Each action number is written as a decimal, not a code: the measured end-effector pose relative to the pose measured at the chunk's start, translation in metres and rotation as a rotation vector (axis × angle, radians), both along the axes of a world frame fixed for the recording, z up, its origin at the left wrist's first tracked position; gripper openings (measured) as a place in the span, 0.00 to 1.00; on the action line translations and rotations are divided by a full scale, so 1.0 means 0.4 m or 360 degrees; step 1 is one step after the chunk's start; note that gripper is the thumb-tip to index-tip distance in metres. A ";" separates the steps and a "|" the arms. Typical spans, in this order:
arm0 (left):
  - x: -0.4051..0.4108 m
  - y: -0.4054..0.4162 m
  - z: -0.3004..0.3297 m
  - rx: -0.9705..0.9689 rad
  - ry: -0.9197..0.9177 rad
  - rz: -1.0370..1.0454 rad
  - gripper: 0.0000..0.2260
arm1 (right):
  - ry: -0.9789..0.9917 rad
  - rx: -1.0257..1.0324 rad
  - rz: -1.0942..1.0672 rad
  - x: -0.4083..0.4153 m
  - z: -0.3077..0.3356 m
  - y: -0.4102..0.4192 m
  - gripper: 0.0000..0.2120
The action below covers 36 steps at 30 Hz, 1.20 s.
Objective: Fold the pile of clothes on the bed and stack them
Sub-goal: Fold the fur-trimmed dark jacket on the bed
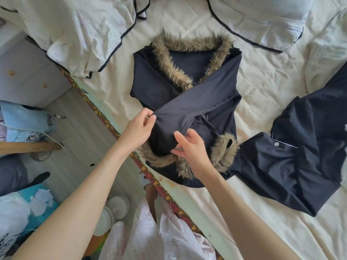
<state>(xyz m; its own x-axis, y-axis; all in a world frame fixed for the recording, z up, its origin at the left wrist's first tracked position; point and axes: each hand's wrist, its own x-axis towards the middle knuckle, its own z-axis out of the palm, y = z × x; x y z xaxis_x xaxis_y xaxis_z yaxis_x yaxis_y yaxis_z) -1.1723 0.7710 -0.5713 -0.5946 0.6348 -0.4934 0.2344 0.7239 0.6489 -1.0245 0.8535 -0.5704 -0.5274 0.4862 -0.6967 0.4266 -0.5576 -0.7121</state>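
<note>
The left hand (pixel 138 126) pinches the edge of a dark ribbed sleeve (pixel 189 107), fingers curled. The right hand (pixel 191 147) grips the same sleeve near its brown fur cuff (pixel 159 159). Both forearms reach forward. The sleeve crosses the dark navy fur-collared jacket (pixel 150 85), lying on the rumpled cream bed sheet (pixel 262 77). A smooth navy buttoned shirt (pixel 300 156) lies just beside it.

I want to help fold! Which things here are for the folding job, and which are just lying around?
For the job:
fur-trimmed jacket, held by the left hand and right hand
dark shirt, waiting on the bed

Just lying about:
pillow
blue bag on the floor
white tubs on the floor
</note>
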 end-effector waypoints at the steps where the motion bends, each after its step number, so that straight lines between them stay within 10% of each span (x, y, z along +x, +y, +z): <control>1: 0.002 -0.001 -0.005 0.0003 -0.0018 -0.0020 0.06 | -0.0012 -0.0032 0.0021 0.001 -0.002 -0.005 0.04; 11: 0.023 -0.051 -0.051 -0.0162 -0.0397 -0.0244 0.19 | -0.0329 0.0017 0.0088 0.058 -0.049 -0.045 0.11; 15: 0.028 -0.094 -0.056 -0.0090 -0.0788 -0.0066 0.04 | -0.0406 -0.0035 0.0067 0.065 -0.068 -0.054 0.11; 30: 0.074 -0.132 -0.089 0.0146 -0.0640 0.0320 0.04 | -0.0090 -0.0801 -0.0515 0.007 -0.093 0.094 0.18; 34: 0.064 -0.130 -0.078 0.0180 -0.0660 0.0368 0.05 | -0.0219 -0.0598 -0.0668 -0.027 -0.059 0.114 0.04; 36: 0.064 -0.123 -0.078 0.0167 -0.0685 0.0414 0.04 | -0.0302 -0.0231 -0.0626 -0.017 -0.056 0.108 0.13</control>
<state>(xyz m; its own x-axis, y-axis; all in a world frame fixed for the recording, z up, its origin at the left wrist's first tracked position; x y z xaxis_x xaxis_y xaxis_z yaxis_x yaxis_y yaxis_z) -1.1468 0.7217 -0.6026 -0.4965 0.5518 -0.6701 -0.2494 0.6487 0.7190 -1.0314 0.8966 -0.5928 -0.1790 0.5143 -0.8387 0.2777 -0.7914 -0.5445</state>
